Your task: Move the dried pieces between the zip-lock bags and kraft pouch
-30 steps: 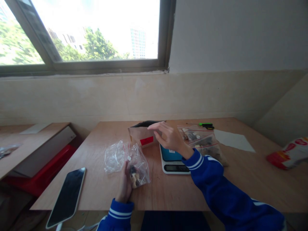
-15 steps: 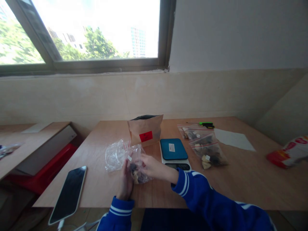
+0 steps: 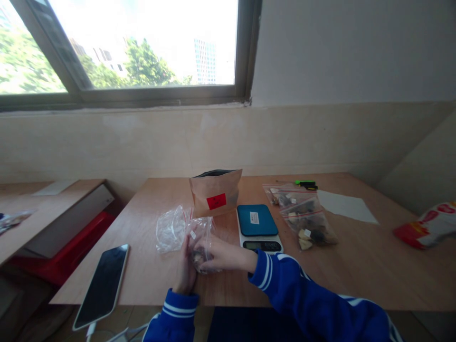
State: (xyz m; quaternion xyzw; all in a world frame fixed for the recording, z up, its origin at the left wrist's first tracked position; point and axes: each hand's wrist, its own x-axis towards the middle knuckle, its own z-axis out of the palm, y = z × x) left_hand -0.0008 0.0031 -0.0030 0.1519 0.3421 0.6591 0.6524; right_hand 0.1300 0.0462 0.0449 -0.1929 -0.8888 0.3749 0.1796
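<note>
A clear zip bag [image 3: 201, 228] with a small white label and dark and pale pieces at its bottom stands near the front of the table. My left hand [image 3: 185, 268] is closed on its left side, the fingers partly behind the plastic. My right hand [image 3: 223, 254] lies across the bag's right side and front, over the pieces; its fingertips are partly hidden, so whether they are inside the bag or grip anything is unclear. Crumpled clear bags [image 3: 173, 230] lie just left of it. Behind stands a brown paper pouch [image 3: 213, 192] with a red label, its top open.
Right of my hands sits a kitchen scale [image 3: 257, 221] with a blue plate. Beyond it are filled zip bags [image 3: 308, 223], a green-and-black tool [image 3: 305, 184] and white paper [image 3: 347, 206]. A phone [image 3: 101, 287] overhangs the front left edge; a red-white packet [image 3: 427, 225] is far right.
My right hand has moved slightly down and left, from the bag's right edge to over its contents. My left hand keeps its hold on the bag.
</note>
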